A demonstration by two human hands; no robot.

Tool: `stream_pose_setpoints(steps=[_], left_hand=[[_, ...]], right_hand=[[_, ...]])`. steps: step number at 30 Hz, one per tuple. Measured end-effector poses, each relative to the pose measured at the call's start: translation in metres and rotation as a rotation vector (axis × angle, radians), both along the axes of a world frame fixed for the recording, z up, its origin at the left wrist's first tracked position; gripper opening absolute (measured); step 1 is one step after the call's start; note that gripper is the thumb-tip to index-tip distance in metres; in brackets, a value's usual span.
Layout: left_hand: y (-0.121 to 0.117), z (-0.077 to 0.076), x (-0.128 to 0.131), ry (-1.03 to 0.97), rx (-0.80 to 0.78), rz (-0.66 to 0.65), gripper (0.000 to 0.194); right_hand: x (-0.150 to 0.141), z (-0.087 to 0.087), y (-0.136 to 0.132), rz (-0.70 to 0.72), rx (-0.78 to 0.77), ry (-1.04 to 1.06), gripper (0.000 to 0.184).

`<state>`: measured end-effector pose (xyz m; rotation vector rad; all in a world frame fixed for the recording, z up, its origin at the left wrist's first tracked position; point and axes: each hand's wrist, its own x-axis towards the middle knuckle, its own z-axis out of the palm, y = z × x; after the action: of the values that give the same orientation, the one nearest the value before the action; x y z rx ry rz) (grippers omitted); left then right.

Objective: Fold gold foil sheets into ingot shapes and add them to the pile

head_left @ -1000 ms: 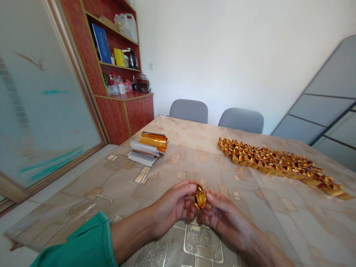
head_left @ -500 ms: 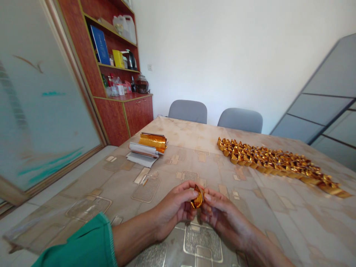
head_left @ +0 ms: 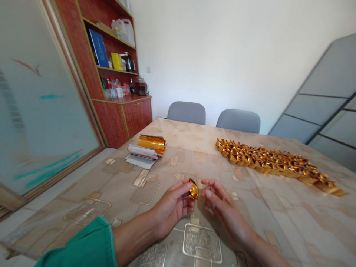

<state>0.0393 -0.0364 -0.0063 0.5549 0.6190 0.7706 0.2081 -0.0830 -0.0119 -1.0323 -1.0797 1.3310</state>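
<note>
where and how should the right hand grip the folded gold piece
The folded gold piece is probably best pinched at its rounded right edge, from the right: the left hand grips its left side, leaving that edge facing the right hand.

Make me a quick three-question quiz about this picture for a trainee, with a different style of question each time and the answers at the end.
1. Which hand is holding the gold paper ingot?
2. True or false: the stack of gold and white paper sheets lies to the left of the rows of gold paper ingots.
3. Fill in the number: beyond the far edge of the table stand ___ grey chairs.

Key:
1. The left hand; the right hand is close by but not touching it.
2. True.
3. Two.
</note>
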Motion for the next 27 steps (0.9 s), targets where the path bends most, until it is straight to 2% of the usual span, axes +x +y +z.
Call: stream_pose_setpoints(steps=[4, 7, 13, 21, 27], left_hand=[[0.001, -0.002, 0.002, 0.021, 0.014, 0.033, 0.019], [-0.001, -0.003, 0.002, 0.035, 0.058, 0.002, 0.020], [0.000, -0.004, 0.001, 0.057, 0.072, -0.020, 0.023], [0.001, -0.006, 0.001, 0.140, 0.092, -0.068, 0.028], [0.001, -0.007, -0.002, 0.216, 0.177, -0.079, 0.035]], right_hand=[[-0.002, 0.000, -0.002, -0.032, 0.381, -0.481, 0.049], [-0.005, 0.003, -0.002, -0.027, 0.517, -0.659, 0.042], [-0.005, 0.005, -0.001, -0.070, 0.523, -0.679, 0.031], [0.001, 0.004, 0.003, -0.131, 0.446, -0.668, 0.014], [0.012, 0.015, 0.007, -0.202, 0.448, -0.720, 0.014]])
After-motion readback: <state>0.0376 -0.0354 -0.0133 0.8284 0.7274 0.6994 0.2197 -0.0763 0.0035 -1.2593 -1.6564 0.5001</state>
